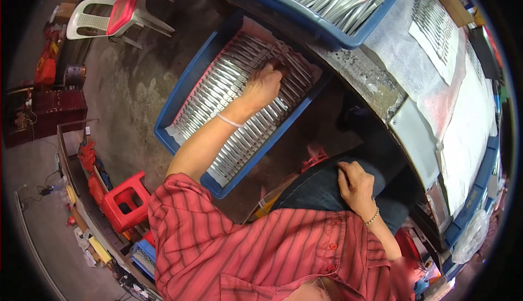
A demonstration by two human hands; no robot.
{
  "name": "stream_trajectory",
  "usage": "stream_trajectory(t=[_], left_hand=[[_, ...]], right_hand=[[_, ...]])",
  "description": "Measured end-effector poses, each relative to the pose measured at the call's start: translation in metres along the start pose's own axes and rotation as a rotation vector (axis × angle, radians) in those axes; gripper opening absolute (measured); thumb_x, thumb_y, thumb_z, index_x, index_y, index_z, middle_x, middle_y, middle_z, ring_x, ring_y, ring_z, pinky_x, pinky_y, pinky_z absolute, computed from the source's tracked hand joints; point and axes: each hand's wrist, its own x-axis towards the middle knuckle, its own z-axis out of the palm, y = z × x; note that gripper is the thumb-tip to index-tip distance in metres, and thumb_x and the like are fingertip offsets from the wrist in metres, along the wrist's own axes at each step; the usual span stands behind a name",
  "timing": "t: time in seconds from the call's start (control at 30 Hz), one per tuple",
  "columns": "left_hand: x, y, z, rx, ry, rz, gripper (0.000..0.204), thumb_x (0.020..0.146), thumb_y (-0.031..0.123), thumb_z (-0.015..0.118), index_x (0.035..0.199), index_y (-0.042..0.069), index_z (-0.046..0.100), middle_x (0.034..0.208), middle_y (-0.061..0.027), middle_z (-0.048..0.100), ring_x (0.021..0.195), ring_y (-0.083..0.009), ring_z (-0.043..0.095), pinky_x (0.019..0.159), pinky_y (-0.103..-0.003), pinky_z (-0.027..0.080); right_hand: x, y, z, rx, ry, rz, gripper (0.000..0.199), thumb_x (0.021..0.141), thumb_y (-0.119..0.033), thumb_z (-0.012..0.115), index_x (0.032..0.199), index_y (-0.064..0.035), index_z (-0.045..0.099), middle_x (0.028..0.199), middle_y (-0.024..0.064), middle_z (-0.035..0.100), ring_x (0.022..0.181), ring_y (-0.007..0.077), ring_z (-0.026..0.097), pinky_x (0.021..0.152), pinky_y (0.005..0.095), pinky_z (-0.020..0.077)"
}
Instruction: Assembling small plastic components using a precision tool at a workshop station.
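Left hand down in the low blue crate, on the rows of metal strips

I see my left hand (pixel 263 86) reaching forward into the blue crate (pixel 182 91), its fingers (pixel 277 68) curled down onto the flat metal strips (pixel 229 83). These lie directly under and around the fingertips, long axes running across the crate; whether one is pinched I cannot tell. My right hand (pixel 357 185) rests loosely open on my dark trouser leg (pixel 310 189), well apart, so the left is nearer.

light: even, bright – glare on metal strips (pixel 239 105) | edges: fisheye bend, dark vignette | focus: sharp centre
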Motion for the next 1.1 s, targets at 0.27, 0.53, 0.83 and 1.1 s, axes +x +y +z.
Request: stream_trajectory(t=[0.27, 0.53, 0.83, 1.1], left_hand=[[0.036, -0.021, 0.002, -0.075, 0.04, 0.096, 0.037, 0.074, 0.0, 0.055, 0.109, 0.008, 0.066, 0.111, -0.0169, 0.059, 0.103, -0.0374, 0.056, 0.089, -0.043, 0.047], [0.047, -0.02, -0.007, -0.173, 0.068, -0.037, 0.032, 0.073, -0.001, 0.057, 0.102, 0.007, 0.066, 0.105, -0.0157, 0.06, 0.1, -0.0365, 0.057, 0.084, -0.042, 0.048], [0.008, -0.024, -0.003, -0.197, 0.191, -0.176, 0.025, 0.074, -0.001, 0.056, 0.098, 0.003, 0.066, 0.097, -0.0179, 0.061, 0.09, -0.0382, 0.059, 0.079, -0.043, 0.048], [-0.017, 0.003, -0.018, -0.263, 0.238, -0.162, 0.017, 0.076, 0.0, 0.058, 0.09, 0.0, 0.067, 0.093, -0.0184, 0.061, 0.087, -0.0377, 0.059, 0.078, -0.043, 0.049]], right_hand=[[0.0, 0.001, 0.001, 0.02, 0.008, -0.002, 0.016, 0.078, 0.002, 0.063, 0.094, -0.001, 0.063, 0.074, 0.0143, 0.057, 0.06, 0.0301, 0.058, 0.053, 0.0356, 0.0444], [0.001, 0.004, 0.001, 0.01, 0.027, -0.004, 0.015, 0.078, 0.003, 0.063, 0.093, -0.0002, 0.063, 0.072, 0.0142, 0.057, 0.059, 0.0294, 0.058, 0.052, 0.0357, 0.044], [0.123, -0.045, 0.0, 0.07, 0.017, -0.17, 0.015, 0.083, -0.001, 0.061, 0.097, 0.0013, 0.059, 0.089, 0.0195, 0.058, 0.077, 0.0398, 0.058, 0.065, 0.041, 0.0468], [0.251, -0.023, 0.087, -0.587, -0.183, -0.188, 0.012, 0.083, -0.005, 0.053, 0.089, 0.0039, 0.058, 0.077, 0.0201, 0.067, 0.072, 0.0358, 0.068, 0.059, 0.0427, 0.0542]])
